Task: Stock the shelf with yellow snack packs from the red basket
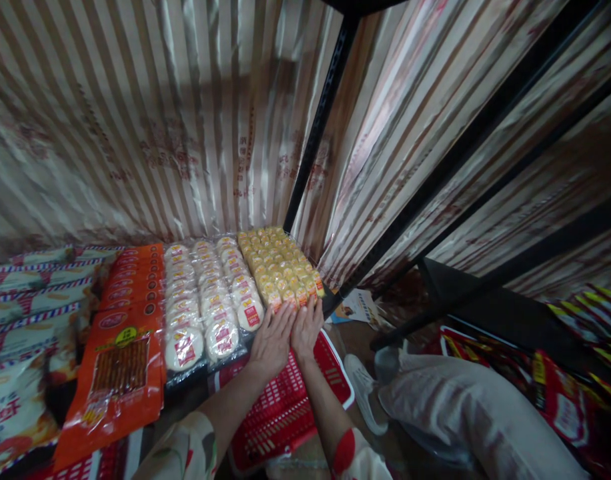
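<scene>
Both hands reach forward to the front edge of a block of small yellow packaged snacks (280,260) at the shelf's right end. My left hand (273,339) lies with its fingers stretched out against the front packs. Close beside it, my right hand (307,330) presses its extended fingertips on the same row. Neither hand is wrapped round a pack. Just left of the yellow snacks stand rows of round white packaged cakes (224,339) in clear wrap. Beneath my forearms is a red plastic basket (280,407) with a white rim.
Orange snack bags (120,360) and white chip-like bags (15,400) fill the shelf's left side. A black shelf post (318,127) rises behind the yellow packs. A person's leg (450,393) is at right, near red packages (560,400). Striped sheeting (185,120) covers the back.
</scene>
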`<state>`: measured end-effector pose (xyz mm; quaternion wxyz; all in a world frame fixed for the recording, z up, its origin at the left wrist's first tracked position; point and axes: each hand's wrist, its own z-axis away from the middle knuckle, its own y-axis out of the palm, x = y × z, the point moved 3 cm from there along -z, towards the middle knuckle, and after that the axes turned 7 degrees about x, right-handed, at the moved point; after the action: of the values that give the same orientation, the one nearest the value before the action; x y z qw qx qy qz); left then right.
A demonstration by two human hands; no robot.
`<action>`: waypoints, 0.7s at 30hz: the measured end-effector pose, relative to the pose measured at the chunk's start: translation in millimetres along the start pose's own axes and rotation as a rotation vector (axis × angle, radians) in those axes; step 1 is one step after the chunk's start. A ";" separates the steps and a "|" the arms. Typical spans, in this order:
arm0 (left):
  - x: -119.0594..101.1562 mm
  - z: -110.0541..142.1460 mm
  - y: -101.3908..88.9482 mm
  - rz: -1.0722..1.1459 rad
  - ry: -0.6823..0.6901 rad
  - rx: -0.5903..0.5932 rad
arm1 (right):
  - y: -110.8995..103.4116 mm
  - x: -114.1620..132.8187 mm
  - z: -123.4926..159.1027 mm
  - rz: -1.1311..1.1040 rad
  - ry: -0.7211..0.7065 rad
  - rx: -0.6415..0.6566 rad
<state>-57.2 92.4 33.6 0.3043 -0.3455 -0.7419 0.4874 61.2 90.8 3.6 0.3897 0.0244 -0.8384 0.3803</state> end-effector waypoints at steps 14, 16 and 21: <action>-2.8 10.1 -2.5 0.035 0.034 0.004 | -7.3 -17.2 9.2 -0.017 -0.016 -0.053; -4.7 18.0 -3.2 0.039 0.030 -0.005 | -10.3 -17.0 11.8 -0.022 -0.015 -0.069; -15.8 44.4 -3.4 0.075 0.051 -0.022 | -21.1 -15.5 26.9 -0.043 0.014 -0.101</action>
<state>-83.9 55.9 19.9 0.3011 -0.3886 -0.7257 0.4813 62.0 54.2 -4.7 0.4045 0.0200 -0.8531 0.3290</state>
